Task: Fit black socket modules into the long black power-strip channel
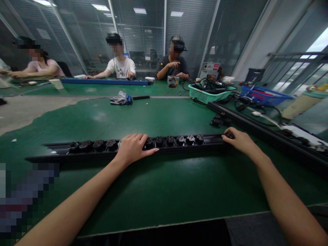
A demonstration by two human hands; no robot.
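In the head view, a long black rail (214, 146) lies on the green bench (179, 191), with small black sockets (170, 140) in a row inside. The left hand (132, 147) holds its middle, fingers bent over the back, thumb in front. The right hand (237, 138) pinches a small dark piece (230, 135) at the right end, fingers nearly closed.
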